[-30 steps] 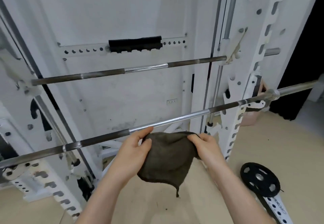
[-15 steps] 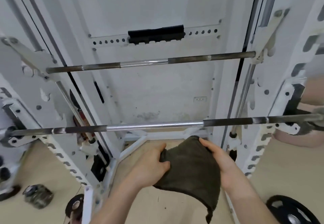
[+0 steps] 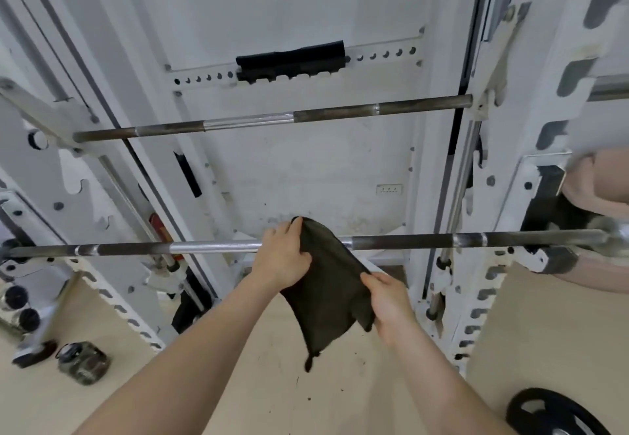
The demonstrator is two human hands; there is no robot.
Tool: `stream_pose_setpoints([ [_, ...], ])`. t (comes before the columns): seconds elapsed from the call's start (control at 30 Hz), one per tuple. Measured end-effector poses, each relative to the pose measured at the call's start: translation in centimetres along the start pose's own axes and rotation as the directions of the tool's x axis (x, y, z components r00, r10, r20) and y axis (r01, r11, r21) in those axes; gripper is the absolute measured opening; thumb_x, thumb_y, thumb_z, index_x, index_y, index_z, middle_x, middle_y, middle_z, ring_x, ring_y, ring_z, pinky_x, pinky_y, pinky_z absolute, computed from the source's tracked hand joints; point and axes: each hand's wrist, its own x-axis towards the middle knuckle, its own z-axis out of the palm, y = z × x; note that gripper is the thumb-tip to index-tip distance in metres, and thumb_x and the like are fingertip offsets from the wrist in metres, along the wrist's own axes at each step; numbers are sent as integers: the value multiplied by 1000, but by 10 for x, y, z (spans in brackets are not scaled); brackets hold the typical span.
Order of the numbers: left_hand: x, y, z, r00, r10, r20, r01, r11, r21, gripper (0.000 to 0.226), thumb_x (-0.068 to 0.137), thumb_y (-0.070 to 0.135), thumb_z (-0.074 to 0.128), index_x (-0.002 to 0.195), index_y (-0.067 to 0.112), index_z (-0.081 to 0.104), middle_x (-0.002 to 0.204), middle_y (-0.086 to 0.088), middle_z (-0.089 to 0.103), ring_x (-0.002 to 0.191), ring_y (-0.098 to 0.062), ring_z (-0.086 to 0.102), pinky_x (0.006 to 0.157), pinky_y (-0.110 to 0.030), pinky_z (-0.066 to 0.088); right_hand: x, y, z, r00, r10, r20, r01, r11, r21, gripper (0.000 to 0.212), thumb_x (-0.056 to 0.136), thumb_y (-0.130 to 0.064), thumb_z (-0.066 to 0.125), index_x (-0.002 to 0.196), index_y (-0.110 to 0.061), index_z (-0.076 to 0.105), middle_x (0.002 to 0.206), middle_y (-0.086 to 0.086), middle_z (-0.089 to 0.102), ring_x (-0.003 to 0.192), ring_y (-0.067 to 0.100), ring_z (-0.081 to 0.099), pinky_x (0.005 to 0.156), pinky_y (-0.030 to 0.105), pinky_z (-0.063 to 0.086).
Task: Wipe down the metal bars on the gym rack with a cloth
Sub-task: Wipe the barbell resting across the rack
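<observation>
The left hand point(image 3: 282, 257) has its fingers curled round the upper part of the dark cloth point(image 3: 330, 285), right at the lower bar point(image 3: 425, 241), with the knuckles over the bar's bright middle stretch. The right hand point(image 3: 388, 302) is below that bar and slightly to the right, pinching the cloth's lower right edge between thumb and fingers. The cloth spans the two hands. Its top corner pokes just above the lower bar and its body hides a short piece of the bar, though whether it presses on the metal cannot be told.

Above the lower bar and farther back, the upper bar point(image 3: 272, 118) crosses between the white rack uprights point(image 3: 503, 196). Higher still, a black pad point(image 3: 291, 60) sits on a perforated strip. Below the lower bar, on the pale floor point(image 3: 238, 383), a dark jar point(image 3: 83, 361) lies under the bar's left end and a black weight plate point(image 3: 551, 414) under its right end. Both forearms reach up from beneath the bar.

The lower bar's long axis runs left to right, almost level, with each end resting on the rack's hooks. The cloth hangs slantwise, its length running from the top corner at the bar down to a thin tail that points at the floor.
</observation>
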Motion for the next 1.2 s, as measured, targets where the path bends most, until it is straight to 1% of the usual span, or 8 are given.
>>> stream_pose_setpoints([
  [0.23,42,40,53,983,162,88,-185,862,472,84,83,46,63,150,25,17,161,-2,-2,145,-35,1,112,-61,8,24,15,3,997,79,5,-79,997,-18,26,100,-15,49,79,-22,62,85,2,67,84,22,62,94,46,51],
  [0.37,52,35,84,952,303,40,-272,780,563,67,89,39,58,142,13,27,142,-5,41,133,-26,36,116,-53,6,43,21,5,998,-59,19,62,957,-282,23,94,-11,47,96,-21,67,88,2,63,82,23,57,74,37,49],
  [0.47,70,37,94,943,333,8,-285,792,540,39,94,28,52,127,11,40,120,-4,57,114,-25,54,118,-46,14,56,25,3,884,-454,-110,221,614,-758,39,82,-12,58,120,-20,55,116,3,52,107,25,52,81,42,48],
  [0.57,89,37,98,939,341,28,-304,793,527,27,93,30,52,114,14,46,106,-1,65,100,-22,62,113,-38,26,72,5,3,638,-767,75,306,163,-938,59,73,-6,67,129,-16,52,132,6,49,126,25,45,92,45,41],
  [0.73,103,31,93,896,434,97,-421,755,503,30,95,43,46,107,16,49,93,-1,68,84,-25,65,66,-31,37,106,-28,8,826,-472,307,203,-258,-945,38,89,-11,53,126,-16,51,127,3,57,124,23,47,114,41,21],
  [0.9,110,3,74,842,503,197,-537,745,396,47,94,62,38,105,18,51,86,-2,67,81,-24,64,96,-36,40,103,-38,7,799,-472,373,214,-356,-910,27,78,-18,76,103,-14,65,94,4,68,87,25,65,79,34,51],
  [0.97,114,-13,64,828,489,275,-557,774,302,47,92,66,37,97,21,50,86,-2,65,80,-23,60,78,-35,42,101,-41,7,747,-534,397,220,-364,-905,30,57,-9,86,80,-12,68,70,5,66,60,26,64,53,31,50],
  [1.2,130,3,60,821,353,448,-523,781,342,36,87,51,51,85,16,57,74,2,58,70,-19,56,66,-32,48,102,-43,14,854,-434,287,136,-345,-929,20,92,-6,50,108,-14,58,102,4,64,94,27,61,67,32,37],
])
